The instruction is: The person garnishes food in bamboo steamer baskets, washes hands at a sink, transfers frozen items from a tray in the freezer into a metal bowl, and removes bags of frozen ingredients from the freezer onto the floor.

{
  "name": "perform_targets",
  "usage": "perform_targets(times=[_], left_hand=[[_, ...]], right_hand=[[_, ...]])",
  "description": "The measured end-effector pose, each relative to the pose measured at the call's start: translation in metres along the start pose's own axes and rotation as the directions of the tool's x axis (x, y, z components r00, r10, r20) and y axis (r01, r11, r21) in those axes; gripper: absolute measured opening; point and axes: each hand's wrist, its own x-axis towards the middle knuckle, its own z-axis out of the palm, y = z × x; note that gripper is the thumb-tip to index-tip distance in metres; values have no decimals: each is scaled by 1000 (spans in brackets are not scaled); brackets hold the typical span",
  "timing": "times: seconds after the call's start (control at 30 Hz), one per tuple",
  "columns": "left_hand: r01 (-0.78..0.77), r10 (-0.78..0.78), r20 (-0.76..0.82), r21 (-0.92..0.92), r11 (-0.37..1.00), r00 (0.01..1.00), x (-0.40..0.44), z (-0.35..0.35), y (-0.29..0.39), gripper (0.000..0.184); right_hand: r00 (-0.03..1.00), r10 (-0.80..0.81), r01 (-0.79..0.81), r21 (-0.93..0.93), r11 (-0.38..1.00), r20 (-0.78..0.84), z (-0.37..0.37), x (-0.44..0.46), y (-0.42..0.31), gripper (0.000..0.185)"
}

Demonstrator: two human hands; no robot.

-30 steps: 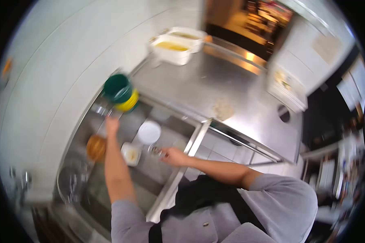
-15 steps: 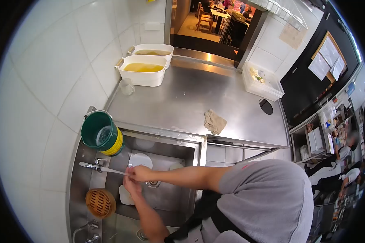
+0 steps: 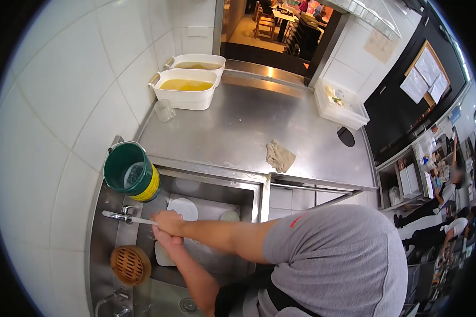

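My right hand (image 3: 169,222) is folded over my left hand (image 3: 167,239), both closed together over the steel sink (image 3: 232,198). A water stream (image 3: 144,221) from the tap (image 3: 124,214) runs onto them. The left fingers are mostly hidden under the right hand, and anything between the palms cannot be seen. Just beyond the hands a round white plate (image 3: 183,208) lies in the sink. A pale squarish dish (image 3: 163,255) is partly covered by my left forearm. A small round pale dish (image 3: 229,215) sits farther right in the basin.
A green bucket (image 3: 126,168) with a yellow band stands at the sink's edge. A bamboo steamer basket (image 3: 130,265) rests beside the tap. On the steel counter (image 3: 238,124) are a beige cloth (image 3: 280,156), a glass mug (image 3: 164,110), white tubs (image 3: 188,99) and a plastic box (image 3: 349,113).
Both hands have shifted slightly left, nearer the tap, and the right hand now wraps farther over the left. The water keeps running onto them.
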Motion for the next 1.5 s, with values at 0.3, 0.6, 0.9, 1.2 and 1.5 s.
perform_targets(times=[0.3,0.6,0.9,1.2,1.5], left_hand=[[-81,186,-129,571,817,974,78,-60,19,39],[-194,335,-256,451,871,907,79,-72,7,23],[-215,305,-72,559,801,950,89,-36,71,25],[-20,42,-149,147,989,988,108,-2,116,67],[-109,127,-130,136,985,983,133,-13,105,56]], right_hand=[[722,-679,645,-480,595,128,-33,-36,22,23],[929,237,-137,328,935,-285,9,-46,-20,29],[965,64,-38,107,994,-254,-12,10,-30,26],[995,93,-83,260,962,-26,-48,-48,-29,39],[977,171,-178,49,983,125,-28,-58,82,31]])
